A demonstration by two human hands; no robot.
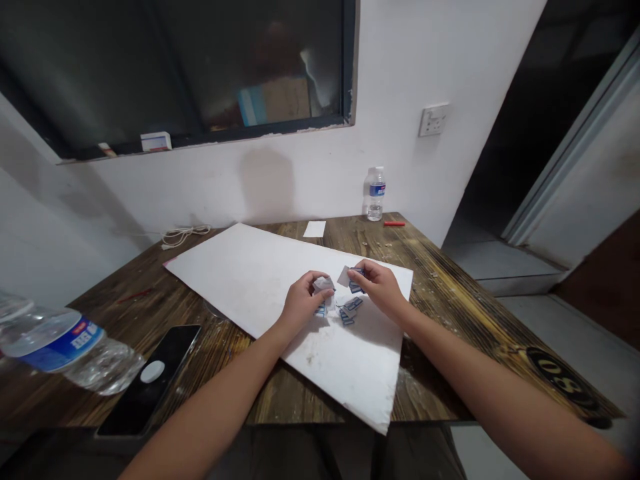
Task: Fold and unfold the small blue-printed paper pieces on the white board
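Note:
A white foam board (pixel 235 267) lies tilted across the wooden table (pixel 440 300). Both hands work near its middle. My left hand (pixel 303 303) pinches a crumpled whitish scrap (pixel 323 285), and a small blue-printed piece (pixel 321 311) lies just below those fingers. My right hand (pixel 380 287) holds a blue-and-white piece (pixel 356 281) between thumb and fingers, with a grey square of paper (pixel 344 276) beside it. Several more blue-printed pieces (pixel 347 311) lie on the board between my hands. What these pieces are is too small to tell.
A black phone (pixel 150 380) and a large water bottle (pixel 65 343) lie at the near left. A smaller bottle (pixel 375 194), white paper slip (pixel 315 229), red stick (pixel 395 224) and coiled white cord (pixel 185 235) sit toward the table's far edge.

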